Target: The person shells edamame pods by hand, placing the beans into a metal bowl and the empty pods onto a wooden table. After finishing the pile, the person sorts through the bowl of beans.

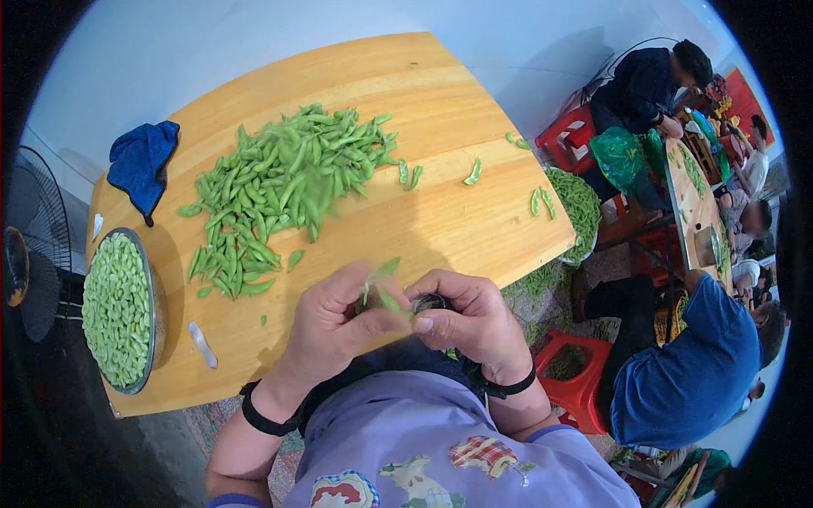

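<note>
Blurred near the dial's centre: a green pod [391,301] in the left hand [332,315], whole or split indeterminable. Beside it, fingers of the right hand [467,315] partly hide a dark object [430,302] of uncertain kind. At 10 o'clock, the pod heap [262,182] is partly smeared. Border crops the fan [49,224] at 9 o'clock and the lavender shirt [389,423] at 6.

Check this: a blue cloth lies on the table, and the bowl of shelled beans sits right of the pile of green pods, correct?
Not quite: the head view shows the bowl of shelled beans left of the pile of green pods. The blue cloth does lie on the table.
</note>
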### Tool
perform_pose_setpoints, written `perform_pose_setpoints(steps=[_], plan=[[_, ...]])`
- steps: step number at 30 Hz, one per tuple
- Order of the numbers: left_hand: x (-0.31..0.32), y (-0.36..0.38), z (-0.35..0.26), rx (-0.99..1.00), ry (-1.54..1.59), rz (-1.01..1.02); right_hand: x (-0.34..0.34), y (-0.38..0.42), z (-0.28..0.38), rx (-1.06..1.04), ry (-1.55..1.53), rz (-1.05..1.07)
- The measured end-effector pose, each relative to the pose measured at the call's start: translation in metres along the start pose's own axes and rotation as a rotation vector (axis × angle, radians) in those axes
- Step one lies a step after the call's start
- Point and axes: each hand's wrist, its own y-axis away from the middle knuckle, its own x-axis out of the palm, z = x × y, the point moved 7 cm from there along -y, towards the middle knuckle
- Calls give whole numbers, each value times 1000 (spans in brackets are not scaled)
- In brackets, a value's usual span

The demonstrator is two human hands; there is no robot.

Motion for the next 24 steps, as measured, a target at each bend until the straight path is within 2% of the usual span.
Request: perform_pose_setpoints(steps=[1, 3, 4, 6, 7, 9, 13, 21, 24], plan=[[-2, 0, -1, 0, 0, -1, 2, 0, 0, 0, 0, 1], [-17, 1, 8, -160, 192, -160, 0, 1, 4, -49, 107, -102], [-18, 0, 6, -157, 190, -161, 0, 1, 3, -51, 108, -98], [-19, 0, 9, -236, 273, -161, 2, 1, 19, -304, 447, -112], [-19, 1, 9, -238, 272, -164, 3, 0, 18, -302, 445, -109], [-17, 1, 9, -216, 212, -169, 14, 3, 22, -431, 634, -18], [-15, 1, 5, -230, 171, -175, 20, 5, 25, -411, 727, -47], [-11, 1, -10, -120, -76, -190, 27, 10, 33, -589, 855, -108], [-9, 1, -12, -56, -121, -165, 25, 9, 32, -517, 854, -130]])
